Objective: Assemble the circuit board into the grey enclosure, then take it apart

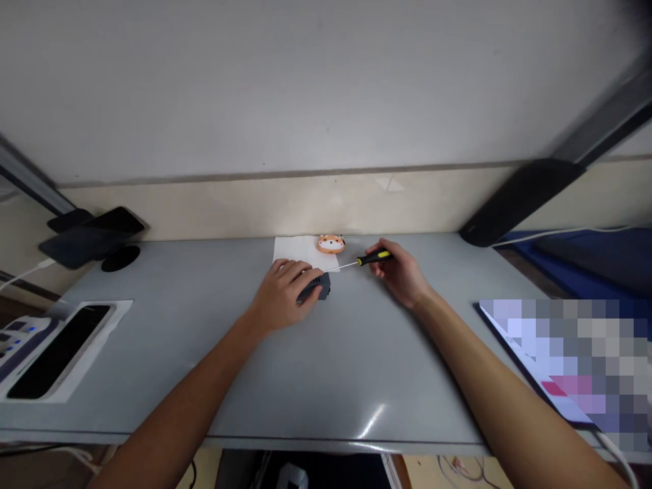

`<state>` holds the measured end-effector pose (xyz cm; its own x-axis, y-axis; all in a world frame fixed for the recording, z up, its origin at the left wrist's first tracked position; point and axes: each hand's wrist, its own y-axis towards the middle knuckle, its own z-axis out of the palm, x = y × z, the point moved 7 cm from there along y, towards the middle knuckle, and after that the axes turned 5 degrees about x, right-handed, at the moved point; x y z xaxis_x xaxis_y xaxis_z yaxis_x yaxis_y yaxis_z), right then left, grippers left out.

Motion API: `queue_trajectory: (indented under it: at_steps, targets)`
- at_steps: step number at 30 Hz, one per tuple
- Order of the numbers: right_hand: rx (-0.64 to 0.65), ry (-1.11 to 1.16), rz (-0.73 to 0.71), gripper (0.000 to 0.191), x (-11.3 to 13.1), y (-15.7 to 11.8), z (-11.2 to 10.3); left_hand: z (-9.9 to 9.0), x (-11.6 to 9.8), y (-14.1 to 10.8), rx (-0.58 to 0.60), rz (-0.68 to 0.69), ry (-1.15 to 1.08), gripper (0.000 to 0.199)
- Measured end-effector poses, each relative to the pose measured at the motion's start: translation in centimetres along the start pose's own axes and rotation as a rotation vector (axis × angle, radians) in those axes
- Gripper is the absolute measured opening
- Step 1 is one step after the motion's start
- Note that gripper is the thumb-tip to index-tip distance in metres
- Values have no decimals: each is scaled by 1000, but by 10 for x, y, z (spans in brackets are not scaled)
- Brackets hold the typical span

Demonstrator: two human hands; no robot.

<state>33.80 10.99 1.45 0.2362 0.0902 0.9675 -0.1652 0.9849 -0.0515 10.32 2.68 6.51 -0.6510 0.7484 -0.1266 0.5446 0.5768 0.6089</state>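
Observation:
Near the middle of the grey desk, my left hand (285, 295) is closed around a small dark grey box-like device (324, 288) with slots in its top. Much of the device is hidden under the fingers. My right hand (400, 272) grips the black and yellow handle of a screwdriver (375, 257). Its thin metal shaft points left, and the tip reaches the upper edge of the device by my left fingers; whether it touches cannot be made out. Behind the device lie a white sheet of paper (290, 248) and an orange animal-face case (331, 244).
A phone (61, 350) lies on white paper at the left, beside a power strip (20, 339). Behind it, a dark device on a stand (102, 234) has a white cable. At the right are a lit tablet-like screen (534, 367) and a black cylindrical object (519, 204). A wall (229, 210) bounds the desk (356, 367).

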Motion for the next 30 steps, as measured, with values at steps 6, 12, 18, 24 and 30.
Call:
queue_trajectory:
  at_steps: [6,12,18,24,30]
  targets:
    - [-4,-8,-5,34,0,1,-2,1,1,0,25,-14,-18,24]
    - [-18,-6,-13,32,2,0,-4,2,2,-1,15,-4,-1,22]
    - [-46,6,-48,31,8,0,-7,1,2,-1,7,0,5,21]
    - [-60,-6,-77,33,10,0,-9,1,2,0,23,-18,-34,21]
    - [-105,11,-87,31,11,-2,-8,2,2,3,71,-37,-137,23]
